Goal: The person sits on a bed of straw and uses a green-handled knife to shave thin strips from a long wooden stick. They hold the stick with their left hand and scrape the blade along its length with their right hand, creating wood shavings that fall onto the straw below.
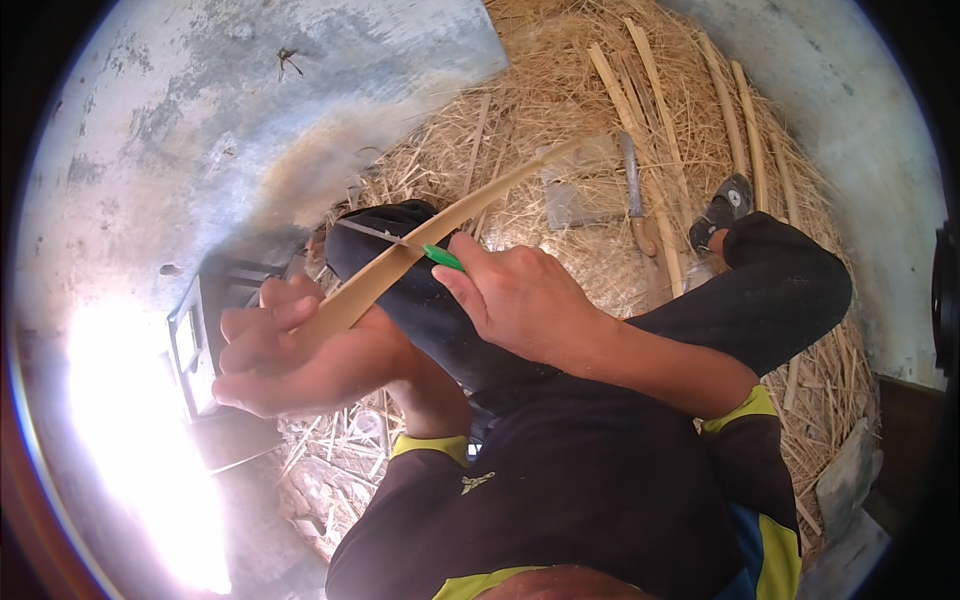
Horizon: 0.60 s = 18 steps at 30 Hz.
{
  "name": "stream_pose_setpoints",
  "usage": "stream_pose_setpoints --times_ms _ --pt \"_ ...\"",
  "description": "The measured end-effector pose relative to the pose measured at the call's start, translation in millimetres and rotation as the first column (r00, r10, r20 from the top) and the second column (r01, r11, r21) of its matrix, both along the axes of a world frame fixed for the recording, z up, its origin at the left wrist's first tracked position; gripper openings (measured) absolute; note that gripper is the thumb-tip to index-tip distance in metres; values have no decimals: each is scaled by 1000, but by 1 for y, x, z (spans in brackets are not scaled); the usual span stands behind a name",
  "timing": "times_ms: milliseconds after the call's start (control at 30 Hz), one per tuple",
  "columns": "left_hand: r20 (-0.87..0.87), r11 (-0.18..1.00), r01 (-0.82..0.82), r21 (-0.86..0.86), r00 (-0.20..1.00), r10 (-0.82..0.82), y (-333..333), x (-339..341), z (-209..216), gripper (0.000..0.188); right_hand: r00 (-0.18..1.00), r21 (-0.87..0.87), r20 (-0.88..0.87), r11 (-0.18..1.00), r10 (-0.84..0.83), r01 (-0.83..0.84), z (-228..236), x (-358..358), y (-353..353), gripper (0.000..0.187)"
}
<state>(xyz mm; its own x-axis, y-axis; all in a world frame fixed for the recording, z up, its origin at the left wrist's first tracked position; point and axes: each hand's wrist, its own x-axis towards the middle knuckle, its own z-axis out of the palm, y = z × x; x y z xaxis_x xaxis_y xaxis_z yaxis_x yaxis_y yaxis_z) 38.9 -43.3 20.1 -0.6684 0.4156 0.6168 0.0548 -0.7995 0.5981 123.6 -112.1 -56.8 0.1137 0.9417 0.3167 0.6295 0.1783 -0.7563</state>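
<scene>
A long, flat, pale strip that looks like split bamboo (455, 214) runs slantwise from my left hand up toward the upper middle. My left hand (315, 350) is closed around its near, wider end. In my right hand (525, 298) is a knife with a green handle (442, 257), gripped between thumb and fingers. Its thin blade (370, 231) lies across the strip and points left, touching or nearly touching it. How deep the edge sits in the strip I cannot tell. The strip passes above my dark-trousered left leg.
A larger knife with a wooden handle (644, 236) lies on the straw-covered floor, beside a flat grey slab (582, 185). Several long strips (660, 100) lie at the upper right. A pale wall (230, 110) bounds the left, another wall (850, 110) the right. Bright light enters at the lower left.
</scene>
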Motion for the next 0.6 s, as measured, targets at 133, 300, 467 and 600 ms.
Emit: stream_pose_setpoints --times_ms 133,300,467,600 --pt "-31 1000 13 -2 999 -13 9 -8 -3 52 994 -92 108 996 -11 21 16 -3 0 24" --pt "-28 998 55 1 998 -55 7 -9 -5 53 999 -106 -37 994 -8 4 10 -6 -2 25" --pt "-27 978 193 78 981 -192 1 -10 -9 50 994 -28 -101 999 39 -42 34 -2 -13 24" --pt "18 970 226 90 973 -228 -2 -7 -8 51 999 -50 37 998 33 -31 24 -3 -15 24"
